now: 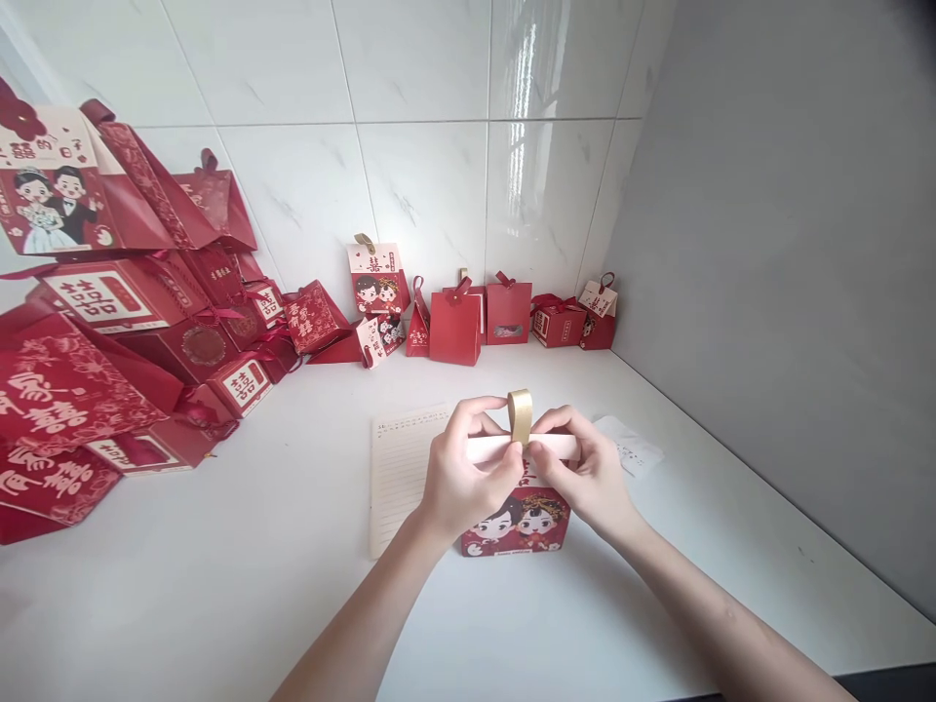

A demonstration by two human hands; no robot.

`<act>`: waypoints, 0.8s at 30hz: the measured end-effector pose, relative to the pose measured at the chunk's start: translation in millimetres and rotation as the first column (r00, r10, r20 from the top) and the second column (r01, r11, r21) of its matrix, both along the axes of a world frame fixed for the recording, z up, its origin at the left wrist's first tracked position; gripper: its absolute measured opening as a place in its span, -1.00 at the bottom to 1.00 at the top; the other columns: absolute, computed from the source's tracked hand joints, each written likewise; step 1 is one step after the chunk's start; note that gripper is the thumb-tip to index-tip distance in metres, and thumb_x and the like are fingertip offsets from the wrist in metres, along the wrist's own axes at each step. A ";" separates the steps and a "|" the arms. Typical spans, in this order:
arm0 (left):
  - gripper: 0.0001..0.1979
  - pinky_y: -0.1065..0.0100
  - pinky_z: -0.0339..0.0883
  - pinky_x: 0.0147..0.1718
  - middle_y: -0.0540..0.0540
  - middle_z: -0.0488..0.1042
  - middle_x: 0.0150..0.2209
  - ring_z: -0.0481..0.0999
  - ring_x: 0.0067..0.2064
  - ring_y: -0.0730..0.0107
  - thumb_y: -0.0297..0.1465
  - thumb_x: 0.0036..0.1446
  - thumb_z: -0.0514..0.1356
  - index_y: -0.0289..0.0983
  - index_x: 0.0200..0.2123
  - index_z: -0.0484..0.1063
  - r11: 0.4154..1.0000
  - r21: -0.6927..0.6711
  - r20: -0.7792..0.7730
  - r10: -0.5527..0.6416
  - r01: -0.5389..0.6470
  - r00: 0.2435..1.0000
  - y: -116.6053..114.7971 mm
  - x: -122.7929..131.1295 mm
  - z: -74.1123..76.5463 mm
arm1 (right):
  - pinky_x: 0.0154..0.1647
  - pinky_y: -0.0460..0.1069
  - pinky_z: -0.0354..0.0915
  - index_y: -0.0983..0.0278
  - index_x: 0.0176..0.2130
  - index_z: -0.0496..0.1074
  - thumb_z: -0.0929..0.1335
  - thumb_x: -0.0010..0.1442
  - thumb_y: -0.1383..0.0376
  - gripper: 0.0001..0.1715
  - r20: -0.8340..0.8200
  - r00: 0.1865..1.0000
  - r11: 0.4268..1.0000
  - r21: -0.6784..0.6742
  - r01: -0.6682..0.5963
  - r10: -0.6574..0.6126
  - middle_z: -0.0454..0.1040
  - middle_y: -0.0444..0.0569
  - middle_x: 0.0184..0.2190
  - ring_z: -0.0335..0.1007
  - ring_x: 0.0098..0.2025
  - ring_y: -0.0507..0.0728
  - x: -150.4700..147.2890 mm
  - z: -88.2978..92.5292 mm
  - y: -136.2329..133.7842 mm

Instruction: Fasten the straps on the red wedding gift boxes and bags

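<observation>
A red and white candy gift box with a cartoon couple on its front stands upright on the white table in front of me. A loop of gold ribbon sticks up from its top. My left hand pinches the white top edge just left of the ribbon, fingers behind and thumb in front. On the other side my right hand grips the same edge, its thumb close to the ribbon's base. Both hands cover parts of the box's upper front.
Left of the box, partly behind it, lies a lined notepad with handwriting. A crumpled white paper rests behind my right hand. Many red gift boxes are piled at the left. Several more, including a plain red bag, line the tiled wall.
</observation>
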State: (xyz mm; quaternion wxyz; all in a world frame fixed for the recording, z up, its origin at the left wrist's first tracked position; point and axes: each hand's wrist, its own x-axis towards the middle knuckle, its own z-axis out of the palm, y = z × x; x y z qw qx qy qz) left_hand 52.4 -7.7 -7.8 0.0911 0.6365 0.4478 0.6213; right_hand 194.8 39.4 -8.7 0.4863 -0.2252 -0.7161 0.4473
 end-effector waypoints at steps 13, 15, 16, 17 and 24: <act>-0.65 0.47 0.35 -0.46 0.10 0.36 -0.51 0.44 -0.47 0.47 -0.53 0.01 0.20 -0.24 -0.09 0.28 1.000 0.019 0.005 -0.024 0.024 1.000 0.9 0.9 -1.0 | -0.73 -0.18 0.04 0.21 -0.37 0.30 0.33 0.15 0.29 -0.92 0.014 1.000 0.999 0.038 0.027 -0.028 0.24 -0.25 -0.61 0.05 -0.66 -0.06 0.6 -1.5 1.2; -0.65 0.46 0.36 -0.45 0.09 0.38 -0.51 0.45 -0.46 0.46 -0.52 0.01 0.20 -0.24 -0.09 0.28 1.000 0.013 0.003 -0.022 0.022 1.000 0.6 0.6 -1.3 | -0.72 -0.18 0.05 0.21 -0.38 0.30 0.33 0.14 0.29 -0.92 0.012 1.000 0.999 0.041 0.028 -0.028 0.25 -0.24 -0.61 0.07 -0.66 -0.06 0.0 -0.5 1.3; -0.65 0.46 0.36 -0.45 0.09 0.37 -0.51 0.45 -0.46 0.46 -0.53 0.02 0.20 -0.24 -0.09 0.28 1.000 0.015 0.004 -0.022 0.022 1.000 0.5 0.5 -1.4 | -0.72 -0.18 0.05 0.22 -0.38 0.30 0.33 0.14 0.29 -0.93 0.012 0.999 0.999 0.041 0.030 -0.030 0.25 -0.24 -0.61 0.07 -0.66 -0.06 -0.2 -0.1 1.2; -0.65 0.47 0.36 -0.45 0.10 0.37 -0.51 0.44 -0.46 0.47 -0.53 0.02 0.20 -0.23 -0.09 0.28 1.000 0.019 0.004 -0.022 0.022 1.000 0.5 0.4 -1.5 | -0.72 -0.18 0.05 0.22 -0.38 0.31 0.33 0.14 0.29 -0.93 0.013 0.999 0.999 0.040 0.031 -0.032 0.26 -0.24 -0.61 0.08 -0.66 -0.06 -0.3 0.1 1.2; -0.64 0.48 0.35 -0.46 0.11 0.36 -0.51 0.43 -0.47 0.48 -0.53 0.01 0.20 -0.22 -0.09 0.28 1.000 0.021 0.005 -0.014 0.014 1.000 1.2 0.3 -1.6 | -0.74 -0.18 0.04 0.22 -0.37 0.30 0.32 0.15 0.29 -0.93 0.021 0.999 0.998 0.059 0.037 -0.038 0.26 -0.24 -0.60 0.06 -0.66 -0.07 0.4 -1.6 1.1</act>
